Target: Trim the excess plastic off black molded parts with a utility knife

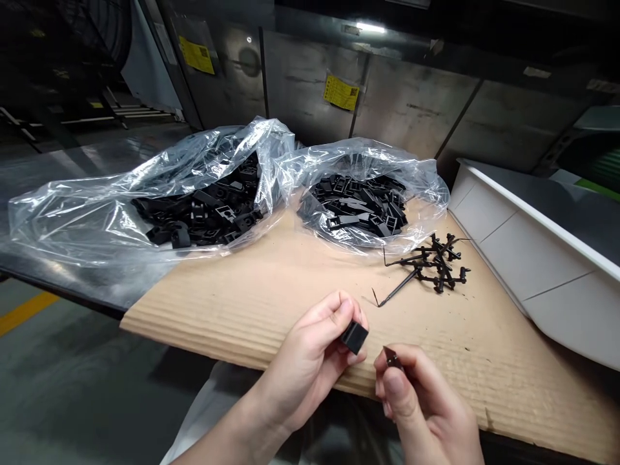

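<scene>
My left hand (305, 352) pinches a small black plastic block (354, 337) between thumb and fingers. My right hand (416, 400) holds a tiny pointed black plastic piece (393, 358) at its fingertips, a little to the right of the block. The two hands are close but apart. Beyond them, a tangle of black plastic moulding runners (436, 265) lies on a corrugated cardboard sheet (271, 323). Behind it, two clear plastic bags (361, 161) hold heaps of black moulded parts (353, 206).
A white plastic bin (542, 252) stands along the right side of the cardboard. Dark metal table top (62, 278) extends to the left. Behind it rises a scuffed metal wall (411, 97) with yellow labels. The floor (82, 381) lies below the table's left edge.
</scene>
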Demonstrator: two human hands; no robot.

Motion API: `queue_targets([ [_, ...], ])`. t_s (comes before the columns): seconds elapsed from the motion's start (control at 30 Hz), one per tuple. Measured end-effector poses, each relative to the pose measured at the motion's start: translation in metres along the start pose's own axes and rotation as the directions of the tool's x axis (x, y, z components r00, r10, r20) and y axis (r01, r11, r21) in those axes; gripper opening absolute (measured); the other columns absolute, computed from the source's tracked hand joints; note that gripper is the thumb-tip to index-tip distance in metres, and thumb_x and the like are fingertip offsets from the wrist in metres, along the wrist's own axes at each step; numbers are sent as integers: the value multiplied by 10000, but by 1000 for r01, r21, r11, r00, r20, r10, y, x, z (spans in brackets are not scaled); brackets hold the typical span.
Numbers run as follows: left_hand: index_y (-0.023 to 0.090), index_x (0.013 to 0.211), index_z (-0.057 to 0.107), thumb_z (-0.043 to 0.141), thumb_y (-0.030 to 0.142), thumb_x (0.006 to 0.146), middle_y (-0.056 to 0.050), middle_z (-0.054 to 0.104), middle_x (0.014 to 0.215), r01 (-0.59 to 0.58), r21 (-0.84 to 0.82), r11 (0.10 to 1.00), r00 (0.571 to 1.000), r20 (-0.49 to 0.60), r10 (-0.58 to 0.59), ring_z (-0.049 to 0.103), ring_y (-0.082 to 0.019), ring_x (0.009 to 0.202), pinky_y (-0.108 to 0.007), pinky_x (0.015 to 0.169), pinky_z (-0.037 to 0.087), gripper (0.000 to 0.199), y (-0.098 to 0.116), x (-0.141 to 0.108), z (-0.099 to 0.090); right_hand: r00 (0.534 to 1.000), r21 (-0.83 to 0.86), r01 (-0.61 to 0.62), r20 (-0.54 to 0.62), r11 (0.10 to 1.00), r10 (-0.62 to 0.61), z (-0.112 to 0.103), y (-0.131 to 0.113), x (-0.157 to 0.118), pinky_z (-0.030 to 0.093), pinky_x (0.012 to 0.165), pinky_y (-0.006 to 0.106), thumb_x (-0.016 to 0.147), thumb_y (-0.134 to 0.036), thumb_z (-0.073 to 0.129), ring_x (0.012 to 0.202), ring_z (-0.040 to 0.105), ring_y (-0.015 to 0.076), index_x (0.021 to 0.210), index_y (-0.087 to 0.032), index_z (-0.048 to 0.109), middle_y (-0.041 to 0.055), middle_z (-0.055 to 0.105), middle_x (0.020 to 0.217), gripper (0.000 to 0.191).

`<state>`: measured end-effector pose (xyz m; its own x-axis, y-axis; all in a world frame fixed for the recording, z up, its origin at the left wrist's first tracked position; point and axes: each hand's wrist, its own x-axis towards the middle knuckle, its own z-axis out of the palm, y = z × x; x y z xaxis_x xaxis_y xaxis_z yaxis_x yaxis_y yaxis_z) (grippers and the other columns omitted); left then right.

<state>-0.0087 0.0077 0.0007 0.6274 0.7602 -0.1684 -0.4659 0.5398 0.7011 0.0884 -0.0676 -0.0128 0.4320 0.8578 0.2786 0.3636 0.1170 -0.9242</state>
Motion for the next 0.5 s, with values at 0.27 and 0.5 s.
queue_targets([
  [0.27, 125, 669, 497, 470, 254, 851, -27, 483, 652, 48, 13, 999, 997, 68, -49, 428, -101, 581, -156, 522, 351, 225, 0, -2, -1, 954, 165, -253, 206, 953, 217, 3, -7, 15, 326, 416, 168, 731, -400, 566, 468, 379, 59, 701, -164, 547, -43, 447, 542, 238],
  [0.5, 133, 673, 496, 443, 242, 870, -15, 473, 650, 37, 35, 999, 996, 74, -39, 436, -98, 568, -161, 527, 368, 231, 0, 0, 0, 964, 154, -232, 167, 960, 206, 1, -9, 14, 328, 414, 159, 777, -393, 517, 465, 385, 53, 759, -165, 581, -39, 472, 557, 237],
])
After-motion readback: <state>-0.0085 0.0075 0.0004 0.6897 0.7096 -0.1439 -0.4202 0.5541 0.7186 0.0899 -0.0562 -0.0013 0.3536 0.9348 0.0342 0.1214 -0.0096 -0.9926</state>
